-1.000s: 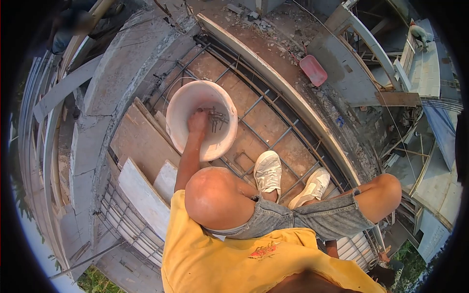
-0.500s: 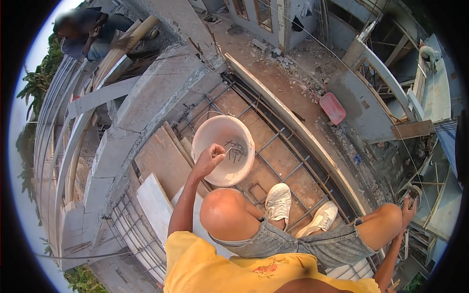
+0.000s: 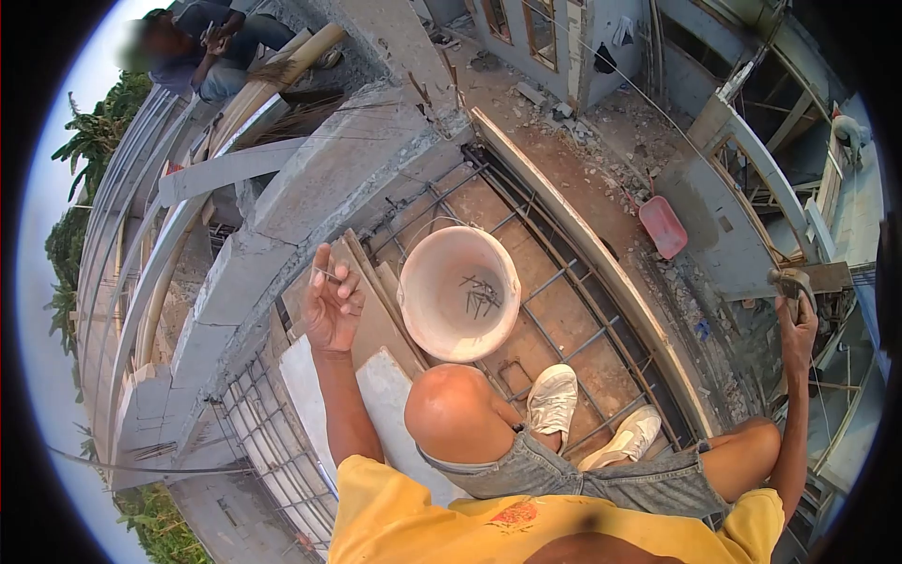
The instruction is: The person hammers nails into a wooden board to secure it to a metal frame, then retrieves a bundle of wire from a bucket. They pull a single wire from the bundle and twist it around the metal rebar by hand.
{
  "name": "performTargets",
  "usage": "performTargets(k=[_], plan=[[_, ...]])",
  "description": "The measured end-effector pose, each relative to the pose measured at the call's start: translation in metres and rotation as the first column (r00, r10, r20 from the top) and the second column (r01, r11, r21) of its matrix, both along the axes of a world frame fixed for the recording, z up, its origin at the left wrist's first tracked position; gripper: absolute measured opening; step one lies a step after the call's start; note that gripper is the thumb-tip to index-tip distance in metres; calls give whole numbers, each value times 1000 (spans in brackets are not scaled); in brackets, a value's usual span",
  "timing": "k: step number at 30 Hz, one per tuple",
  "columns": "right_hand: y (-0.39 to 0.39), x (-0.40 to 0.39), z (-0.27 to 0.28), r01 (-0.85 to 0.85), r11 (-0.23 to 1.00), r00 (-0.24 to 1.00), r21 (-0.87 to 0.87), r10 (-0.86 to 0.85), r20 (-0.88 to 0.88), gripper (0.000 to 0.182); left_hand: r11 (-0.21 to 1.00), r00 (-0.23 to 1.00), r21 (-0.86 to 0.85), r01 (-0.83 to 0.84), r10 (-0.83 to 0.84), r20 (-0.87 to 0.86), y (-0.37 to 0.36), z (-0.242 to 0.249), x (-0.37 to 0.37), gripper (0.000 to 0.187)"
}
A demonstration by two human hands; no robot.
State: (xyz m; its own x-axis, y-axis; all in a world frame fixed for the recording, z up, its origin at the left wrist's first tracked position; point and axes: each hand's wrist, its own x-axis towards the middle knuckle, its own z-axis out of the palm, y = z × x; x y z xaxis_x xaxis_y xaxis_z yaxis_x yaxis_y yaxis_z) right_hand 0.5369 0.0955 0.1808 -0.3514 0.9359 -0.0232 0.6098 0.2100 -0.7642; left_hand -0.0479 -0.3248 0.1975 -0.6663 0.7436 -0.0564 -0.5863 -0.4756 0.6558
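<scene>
Left hand (image 3: pixel 331 305) pinches a nail (image 3: pixel 328 274) above the boards; right hand (image 3: pixel 797 324) grasps a hammer (image 3: pixel 787 280). Next: position the nail.

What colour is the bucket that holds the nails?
The bucket is white, with a dusty pinkish tint inside. The head view shows it.

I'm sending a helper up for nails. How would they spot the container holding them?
Find the rebar grid over brown formwork, beside the curved concrete beam. The round white bucket stands there, ahead of the white shoes, with nails inside.
</scene>
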Motion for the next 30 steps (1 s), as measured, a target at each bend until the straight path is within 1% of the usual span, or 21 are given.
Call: performTargets(k=[2, 3, 4, 5, 6, 7, 8, 9, 10, 12, 13, 16, 17, 19, 21, 22, 24, 25, 28, 30], plan=[[-9, 2, -2, 20, 999, 1000, 26, -20, -22, 41, 1000, 1000, -19, 1, 0, 20, 13, 6, -40, 26], [-13, 5, -1, 34, 999, 999, 22, -33, -27, 41, 998, 998, 12, 62, -62, 17, 15, 0, -70, 24], [-16, 9, 0, 45, 999, 998, 19, -44, -32, 41, 992, 993, 45, 119, -120, 12, 16, -8, -102, 27], [-13, 16, -1, 86, 995, 996, -51, -85, 17, 47, 998, 998, -8, 58, -58, 33, 19, -13, -133, 27], [-8, 24, -7, 103, 994, 994, -20, -102, 37, 49, 998, 999, -60, -3, 6, 47, 26, -13, -162, 27], [-2, 31, -16, 119, 993, 991, 10, -120, 53, 51, 972, 985, -164, -169, 174, 16, 40, -3, -184, 26], [3, 36, -21, 136, 990, 988, 40, -138, 68, 52, 908, 943, -260, -329, 332, -32, 53, 8, -206, 26], [6, 37, -20, 149, 987, 973, 64, -158, 168, 56, 838, 879, -286, -465, 476, -34, 65, 11, -233, 25], [8, 34, -18, 143, 988, 973, 57, -151, 175, 57, 748, 794, -313, -586, 607, -36, 73, 12, -258, 26], [11, 29, -14, 142, 989, 970, 44, -148, 192, 57, 641, 761, -466, -610, 638, -118, 67, -16, -331, 36], [14, 31, -17, 148, 986, 966, 82, -162, 200, 53, 578, 748, -538, -614, 643, -163, 69, -27, -353, 43], [23, 33, -28, 126, 968, 966, 215, -169, 194, 21, 614, 807, -579, -536, 575, -138, 83, -35, -353, 72], [22, 30, -21, 150, 979, 962, 136, -176, 209, 47, 588, 775, -575, -569, 616, -138, 96, -26, -342, 81], [13, 12, -4, 149, 979, 950, 136, -180, 256, 47, 520, 701, -570, -637, 698, -147, 118, 2, -311, 99], [12, 8, 1, 164, 980, 931, 116, -192, 309, 46, 612, 734, -497, -615, 674, -78, 122, 3, -315, 106], [13, 10, 1, 151, 978, 938, 147, -189, 290, 45, 657, 751, -453, -602, 658, -44, 126, 3, -319, 111], [13, 7, 1, 121, 971, 952, 204, -172, 255, 44, 731, 804, -399, -554, 593, -32, 132, 3, -331, 110], [14, 5, 3, 122, 973, 952, 197, -171, 254, 45, 764, 827, -369, -530, 561, -27, 133, 3, -337, 111], [8, -5, 14, 134, 973, 948, 190, -181, 261, 44, 795, 828, -271, -543, 561, -13, 146, -3, -358, 92], [8, -4, 10, 142, 966, 945, 214, -197, 260, 43, 842, 858, -200, -501, 513, 13, 145, -22, -391, 78]])
